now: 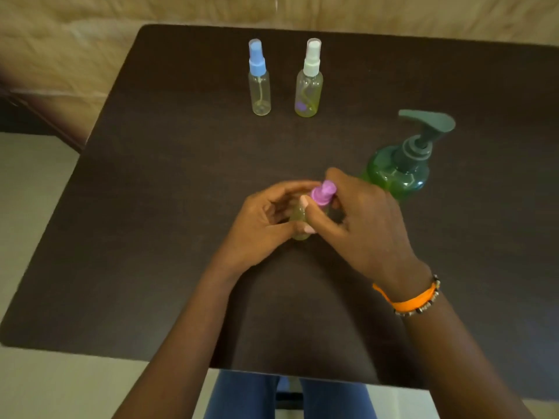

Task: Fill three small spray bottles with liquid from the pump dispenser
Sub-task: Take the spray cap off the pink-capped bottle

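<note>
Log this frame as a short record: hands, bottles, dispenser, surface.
left hand: grips the body of the purple-cap bottle
right hand: fingers curled round the purple cap
blue-cap bottle: upright at the far side, cap on, looks mostly clear
white-cap bottle: upright, to the right of the blue one, yellowish-green tint, cap on
dispenser: green, dark pump, standing just beyond the right hand
table: dark
</note>
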